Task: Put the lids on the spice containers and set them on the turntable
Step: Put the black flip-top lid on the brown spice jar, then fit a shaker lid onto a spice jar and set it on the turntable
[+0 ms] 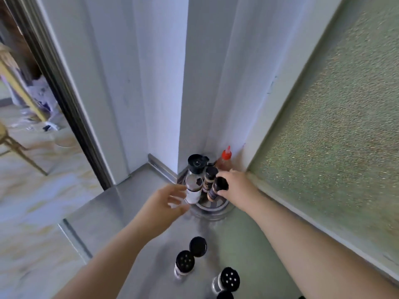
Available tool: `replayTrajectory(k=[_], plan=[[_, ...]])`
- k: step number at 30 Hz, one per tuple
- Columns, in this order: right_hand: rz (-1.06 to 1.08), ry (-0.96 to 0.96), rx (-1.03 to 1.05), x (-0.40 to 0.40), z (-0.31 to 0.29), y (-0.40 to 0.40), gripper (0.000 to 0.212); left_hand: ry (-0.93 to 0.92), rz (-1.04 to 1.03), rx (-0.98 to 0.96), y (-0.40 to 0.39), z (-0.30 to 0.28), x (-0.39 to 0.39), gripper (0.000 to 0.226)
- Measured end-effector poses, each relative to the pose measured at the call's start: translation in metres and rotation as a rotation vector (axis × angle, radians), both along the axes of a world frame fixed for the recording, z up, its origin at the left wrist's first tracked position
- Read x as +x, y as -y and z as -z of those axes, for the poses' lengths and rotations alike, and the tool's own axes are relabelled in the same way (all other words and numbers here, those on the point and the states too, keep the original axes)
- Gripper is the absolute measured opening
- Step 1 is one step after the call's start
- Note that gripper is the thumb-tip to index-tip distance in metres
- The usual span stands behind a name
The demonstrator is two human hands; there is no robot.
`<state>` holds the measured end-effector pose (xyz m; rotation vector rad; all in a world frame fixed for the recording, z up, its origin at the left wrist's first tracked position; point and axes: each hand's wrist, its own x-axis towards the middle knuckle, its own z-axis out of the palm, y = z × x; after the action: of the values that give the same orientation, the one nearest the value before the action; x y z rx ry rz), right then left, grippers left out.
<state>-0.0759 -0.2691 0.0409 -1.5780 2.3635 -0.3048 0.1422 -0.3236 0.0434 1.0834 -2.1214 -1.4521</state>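
A round metal turntable (212,207) sits in the counter's far corner. On it stand a tall bottle with a black cap (194,180), a small lidded spice jar (209,178) and a red-capped squeeze bottle (225,158). My right hand (235,184) grips the black lid of a spice container (217,188), tilted over the turntable. My left hand (170,201) hovers open just left of the tall bottle. Near me, two spice jars with perforated shaker tops (183,263) (226,279) stand on the counter, one with its flip lid (198,246) open.
The steel counter (133,212) ends at a left edge above a marble floor. White walls meet behind the turntable. A frosted window (334,126) runs along the right. A further black lid (224,295) shows at the bottom edge.
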Motion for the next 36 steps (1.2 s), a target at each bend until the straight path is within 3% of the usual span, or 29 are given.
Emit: replayTrajectory(k=[7,11,14,17,20,25,27,29,32,36], plan=[[0.059,0.026,0.020,0.004,0.063,0.036,0.054,0.075,0.049,0.030,0.012,0.036,0.011,0.033],[0.071,0.084,0.060,0.002,0.061,0.035,0.069,0.150,0.157,0.062,0.010,0.044,0.015,0.042],[0.044,-0.052,0.126,0.003,0.045,0.022,0.075,0.242,0.305,0.128,0.005,0.049,0.019,0.056],[0.033,-0.255,0.096,0.007,0.024,0.000,0.067,0.410,0.506,0.168,-0.001,0.065,0.027,0.061],[-0.040,-0.180,0.078,0.017,0.014,-0.027,0.054,0.519,0.606,0.174,-0.013,0.083,0.029,0.069],[-0.149,0.085,0.192,0.033,0.022,-0.063,0.052,0.390,0.442,0.168,-0.034,0.102,0.022,0.040],[-0.123,0.177,0.179,0.036,0.025,-0.076,0.050,0.244,0.357,0.240,-0.042,0.102,0.021,0.024],[-0.067,0.291,0.161,0.037,0.023,-0.088,0.045,0.111,0.330,0.331,-0.049,0.093,0.018,0.028],[0.032,0.487,0.070,0.038,0.010,-0.107,0.036,0.001,0.302,0.291,-0.056,0.072,0.001,0.034],[0.127,0.676,-0.194,0.032,-0.033,-0.135,0.033,-0.160,0.367,0.260,-0.077,0.011,-0.037,0.037]])
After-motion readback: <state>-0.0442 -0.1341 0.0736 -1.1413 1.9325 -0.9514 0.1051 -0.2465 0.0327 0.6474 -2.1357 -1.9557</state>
